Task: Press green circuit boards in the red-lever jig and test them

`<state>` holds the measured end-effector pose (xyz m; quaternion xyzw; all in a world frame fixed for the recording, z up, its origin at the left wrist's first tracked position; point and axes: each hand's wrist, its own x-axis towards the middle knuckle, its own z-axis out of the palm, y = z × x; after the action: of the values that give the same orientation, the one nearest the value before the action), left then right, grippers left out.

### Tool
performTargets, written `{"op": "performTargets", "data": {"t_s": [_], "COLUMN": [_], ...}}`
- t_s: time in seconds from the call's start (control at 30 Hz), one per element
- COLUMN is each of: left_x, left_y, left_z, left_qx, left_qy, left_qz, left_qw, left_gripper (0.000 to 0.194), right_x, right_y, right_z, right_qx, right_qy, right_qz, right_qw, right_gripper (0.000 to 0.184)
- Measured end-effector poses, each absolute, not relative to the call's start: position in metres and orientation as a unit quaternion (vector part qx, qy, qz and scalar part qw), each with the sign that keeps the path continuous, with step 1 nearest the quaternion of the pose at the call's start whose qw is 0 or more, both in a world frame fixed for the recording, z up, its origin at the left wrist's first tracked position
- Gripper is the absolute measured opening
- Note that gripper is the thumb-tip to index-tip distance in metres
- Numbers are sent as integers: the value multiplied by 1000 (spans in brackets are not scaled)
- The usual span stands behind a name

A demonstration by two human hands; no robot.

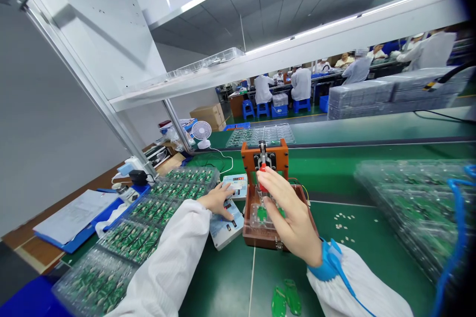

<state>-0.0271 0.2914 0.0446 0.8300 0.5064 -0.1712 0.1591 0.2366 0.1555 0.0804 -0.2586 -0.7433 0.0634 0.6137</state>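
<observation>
On the head camera I have the right hand (293,213) clenched in a pinch, its fingertips (270,178) closed on the red handle (262,174) of a toggle clamp on an orange test fixture (265,154). Below the clamp, a green circuit board (262,213) sits in a clear holder inside the fixture's brown base (256,237), which lies at about 6 o'clock from the frame's centre.

The left hand (217,200) is relaxed and open, its fingers resting on a white control box (225,230), just beside a digital counter (235,184). Clear trays of green boards (130,240) run toward 8 o'clock, and more stacked trays (416,213) sit at 4 o'clock. Two loose green boards (286,297) lie at 6 o'clock, with small white pieces (345,223) scattered at 4 o'clock. A blue clipboard (74,218) is at 8 o'clock and a small white fan (201,132) at 11 o'clock. Co-workers in white (301,84) sit well apart at 1 o'clock.
</observation>
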Motion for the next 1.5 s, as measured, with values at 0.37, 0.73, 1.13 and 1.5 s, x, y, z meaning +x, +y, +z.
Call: {"op": "performTargets", "data": {"t_s": [0.37,0.73,1.13,1.5], "left_x": [-28,-29,-13,82], "left_y": [288,289,287,120], "left_z": [45,47,54,57], "left_qx": [813,816,812,950], "left_qy": [510,501,508,195], "left_qz": [-225,-229,-255,24], "left_qw": [171,178,135,243], "left_gripper": [143,145,145,22], "right_x": [241,239,239,239], "right_y": [156,156,155,155], "right_z": [81,79,80,76], "right_qx": [-269,-267,-272,-288], "right_qy": [-760,-757,-754,-758], "right_qz": [52,52,46,30], "right_qw": [589,594,596,584], "right_gripper": [65,66,65,64]}}
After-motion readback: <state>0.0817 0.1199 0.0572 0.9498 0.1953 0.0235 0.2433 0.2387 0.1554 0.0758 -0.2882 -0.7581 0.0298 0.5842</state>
